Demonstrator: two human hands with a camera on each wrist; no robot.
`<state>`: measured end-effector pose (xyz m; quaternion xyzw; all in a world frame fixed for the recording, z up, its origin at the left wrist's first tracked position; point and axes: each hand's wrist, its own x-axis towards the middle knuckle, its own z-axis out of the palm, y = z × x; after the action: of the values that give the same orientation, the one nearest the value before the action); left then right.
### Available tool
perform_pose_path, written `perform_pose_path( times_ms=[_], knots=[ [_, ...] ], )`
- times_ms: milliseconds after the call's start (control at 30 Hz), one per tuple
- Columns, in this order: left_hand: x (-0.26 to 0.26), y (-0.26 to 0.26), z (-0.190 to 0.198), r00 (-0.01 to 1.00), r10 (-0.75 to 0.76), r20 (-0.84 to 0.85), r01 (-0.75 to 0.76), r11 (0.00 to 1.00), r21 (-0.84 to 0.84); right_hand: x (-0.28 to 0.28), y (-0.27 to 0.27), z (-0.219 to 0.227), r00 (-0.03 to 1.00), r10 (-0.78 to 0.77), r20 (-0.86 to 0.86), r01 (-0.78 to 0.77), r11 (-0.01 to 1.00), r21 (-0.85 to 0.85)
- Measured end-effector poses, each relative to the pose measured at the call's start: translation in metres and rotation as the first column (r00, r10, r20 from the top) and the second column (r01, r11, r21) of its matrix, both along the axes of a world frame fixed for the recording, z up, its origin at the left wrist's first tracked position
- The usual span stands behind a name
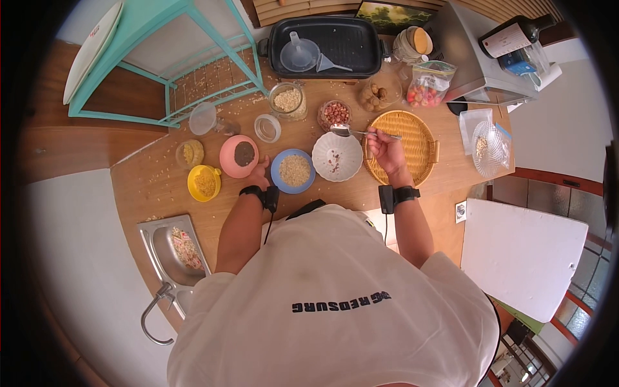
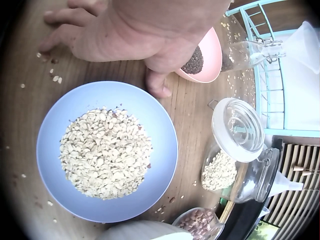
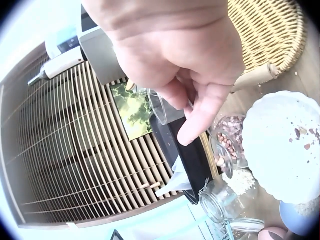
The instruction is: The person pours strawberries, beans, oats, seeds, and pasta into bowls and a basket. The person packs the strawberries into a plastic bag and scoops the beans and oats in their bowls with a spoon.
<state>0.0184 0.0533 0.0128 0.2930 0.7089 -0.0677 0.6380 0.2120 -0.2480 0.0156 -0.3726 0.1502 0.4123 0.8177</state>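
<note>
My right hand [image 1: 388,155] pinches a metal spoon [image 1: 342,130] by its handle. The spoon's bowl is over the gap between a glass jar of peanuts [image 1: 336,113] and a white scalloped bowl [image 1: 336,155], which has a few reddish bits in it. In the right wrist view the spoon is hidden behind my right hand [image 3: 185,65]. My left hand [image 2: 125,35] rests on the table with spread fingers, between a blue bowl of oats [image 2: 106,152] and a pink bowl of dark grains [image 2: 212,55].
A round wicker tray [image 1: 416,138] lies by my right hand. Behind stand a jar of oats [image 1: 288,102], a jar lid [image 1: 267,128] and a black pan [image 1: 348,39] with funnels. A yellow bowl [image 1: 204,184] and a sink [image 1: 171,248] are to the left. Loose flakes dot the table.
</note>
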Motion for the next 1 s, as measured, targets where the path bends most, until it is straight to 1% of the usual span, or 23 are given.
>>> perform_pose_path(
  times_ms=[33,67,100,133,167,200,267,300,333,367,400,467,600,667,733,767,833,967,1000],
  knots=[
    [0.000,0.000,0.001,1.000,-0.007,0.017,0.007,1.000,0.020,0.001,0.001,0.002,1.000,-0.004,0.030,0.006,0.999,-0.052],
    [-0.005,0.006,-0.021,1.000,-0.006,0.018,0.005,1.000,0.021,0.002,0.002,0.003,0.998,-0.006,0.061,0.012,0.995,-0.103],
    [-0.015,0.015,-0.059,0.997,-0.013,0.077,0.012,1.000,0.017,0.002,0.003,0.006,0.998,-0.004,0.062,0.010,0.995,-0.103],
    [-0.021,0.019,-0.081,0.991,-0.021,0.136,0.019,1.000,0.013,0.001,0.004,0.009,0.998,-0.033,0.045,0.039,0.990,-0.135],
    [-0.019,0.018,-0.077,0.991,-0.019,0.136,0.018,1.000,0.011,-0.001,0.004,0.011,0.998,-0.064,0.027,0.068,0.983,-0.168],
    [-0.016,0.015,-0.067,0.992,-0.013,0.129,0.009,0.999,0.036,-0.002,0.002,0.011,0.998,-0.063,0.026,0.067,0.983,-0.170],
    [-0.010,0.010,-0.046,0.993,-0.009,0.120,0.002,0.998,0.059,-0.006,-0.003,0.010,0.994,0.027,0.108,-0.005,0.981,-0.196],
    [-0.006,0.008,-0.035,0.998,-0.014,0.057,0.010,0.998,0.060,-0.008,-0.003,0.012,0.994,0.027,0.107,-0.005,0.981,-0.196],
    [-0.004,0.007,-0.027,1.000,-0.019,-0.006,0.020,0.998,0.061,-0.012,-0.002,0.018,0.977,0.117,0.180,-0.062,0.956,-0.287],
    [-0.004,0.006,-0.021,1.000,-0.020,-0.007,0.021,0.998,0.061,-0.016,-0.001,0.021,0.947,0.212,0.243,-0.108,0.919,-0.379],
    [-0.004,0.005,-0.016,1.000,-0.008,0.016,0.008,0.999,0.041,-0.020,0.001,0.021,0.947,0.211,0.244,-0.107,0.919,-0.379],
    [-0.003,0.004,-0.013,0.999,0.003,0.039,-0.004,1.000,0.020,-0.027,0.003,0.021,0.933,0.267,0.243,-0.109,0.850,-0.515],
    [-0.004,0.006,-0.016,0.999,0.010,0.031,-0.010,1.000,-0.025,-0.034,-0.002,0.000,0.911,0.292,0.292,-0.091,0.832,-0.548],
    [-0.004,0.006,-0.018,0.999,0.019,0.036,-0.018,0.999,-0.042,-0.038,-0.006,-0.002,0.886,0.391,0.251,-0.210,0.819,-0.535],
    [0.000,0.004,-0.015,0.998,-0.009,-0.057,0.010,1.000,0.018,-0.041,-0.008,-0.004,0.889,0.400,0.225,-0.233,0.815,-0.530],
    [0.000,0.003,-0.013,0.998,-0.009,-0.057,0.010,1.000,0.019,-0.042,-0.009,-0.006,0.889,0.411,0.199,-0.258,0.812,-0.523],
    [0.000,-0.001,0.000,0.999,0.046,0.029,-0.047,0.998,0.029,-0.042,-0.010,-0.003,0.884,0.420,0.206,-0.263,0.810,-0.524],
    [-0.004,0.004,-0.028,0.999,0.039,-0.012,-0.038,0.998,0.056,-0.042,-0.009,0.002,0.875,0.439,0.206,-0.278,0.802,-0.529],
    [-0.004,0.003,-0.023,0.999,0.027,0.018,-0.028,0.997,0.067,-0.042,-0.009,0.002,0.874,0.439,0.207,-0.278,0.802,-0.529]
  ],
)
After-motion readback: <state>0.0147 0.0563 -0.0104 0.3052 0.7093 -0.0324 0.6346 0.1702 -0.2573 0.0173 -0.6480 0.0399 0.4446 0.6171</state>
